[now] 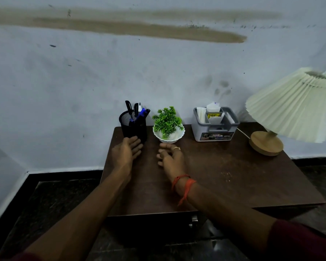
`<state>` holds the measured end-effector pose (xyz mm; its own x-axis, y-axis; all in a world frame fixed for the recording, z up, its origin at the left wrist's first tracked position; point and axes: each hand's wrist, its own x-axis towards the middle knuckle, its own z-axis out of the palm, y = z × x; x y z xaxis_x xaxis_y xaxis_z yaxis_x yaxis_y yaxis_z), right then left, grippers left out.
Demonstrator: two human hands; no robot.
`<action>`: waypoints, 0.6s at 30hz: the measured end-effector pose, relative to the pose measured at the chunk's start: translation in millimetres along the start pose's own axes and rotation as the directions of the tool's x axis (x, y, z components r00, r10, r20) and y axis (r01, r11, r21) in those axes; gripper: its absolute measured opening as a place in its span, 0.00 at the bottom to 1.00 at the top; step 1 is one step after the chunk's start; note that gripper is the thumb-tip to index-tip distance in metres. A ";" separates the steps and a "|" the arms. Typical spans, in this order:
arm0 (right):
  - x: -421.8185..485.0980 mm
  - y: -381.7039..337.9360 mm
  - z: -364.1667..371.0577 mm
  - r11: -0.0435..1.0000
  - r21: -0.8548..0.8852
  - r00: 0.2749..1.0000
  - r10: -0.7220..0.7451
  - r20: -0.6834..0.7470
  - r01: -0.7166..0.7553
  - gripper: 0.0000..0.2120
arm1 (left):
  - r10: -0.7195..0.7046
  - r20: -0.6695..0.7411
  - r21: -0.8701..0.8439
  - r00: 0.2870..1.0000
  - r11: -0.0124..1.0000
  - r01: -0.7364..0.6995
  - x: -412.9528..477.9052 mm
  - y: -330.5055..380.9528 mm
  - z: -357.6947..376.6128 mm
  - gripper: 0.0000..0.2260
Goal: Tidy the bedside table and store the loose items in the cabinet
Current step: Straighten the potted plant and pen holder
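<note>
A dark brown bedside table [233,176] stands against the wall. At its back left is a black mesh pen holder [134,127] with scissors and pens in it. Beside that sits a small green plant in a white bowl [168,129], then a grey caddy [215,125] holding packets. My left hand [127,149] hovers open just in front of the pen holder, fingertips close to its base. My right hand [169,157], with a ring and an orange wrist thread, hangs over the tabletop in front of the plant bowl, fingers loosely curled and holding nothing.
A lamp with a pleated cream shade [297,106] and a round wooden base [266,144] stands at the table's back right, its cord running toward the caddy. A metal cabinet handle [194,221] shows below the table's front edge. Dark floor lies on both sides.
</note>
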<state>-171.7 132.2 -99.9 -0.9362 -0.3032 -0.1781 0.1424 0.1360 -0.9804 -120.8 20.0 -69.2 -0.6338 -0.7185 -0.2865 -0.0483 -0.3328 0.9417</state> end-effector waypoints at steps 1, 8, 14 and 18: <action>0.6 -1.2 6.6 1.000 -0.027 0.999 -0.010 0.042 0.011 0.10 | 0.021 -0.048 0.001 0.999 1.000 -0.021 1.9 2.4 -6.1 0.18; 2.6 -36.2 38.3 0.981 -0.186 0.978 -0.012 0.206 0.051 0.27 | 0.071 -0.124 0.070 0.990 0.996 -0.063 22.6 15.4 -29.5 0.11; 14.0 -47.1 53.0 0.923 -0.356 0.974 -0.067 0.218 0.144 0.33 | 0.037 -0.020 0.120 0.999 0.992 -0.034 33.7 25.0 -22.6 0.13; 19.3 -44.3 52.6 0.912 -0.375 0.970 -0.079 0.229 0.163 0.33 | 0.045 -0.055 0.138 0.997 0.990 -0.037 33.7 23.8 -20.9 0.12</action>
<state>-179.1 70.7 -64.2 -0.8460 -0.5207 -0.1146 -0.1430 0.4288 -0.8920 -127.2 -24.9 -60.0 -0.5920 -0.7653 -0.2526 -0.1303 -0.2184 0.9671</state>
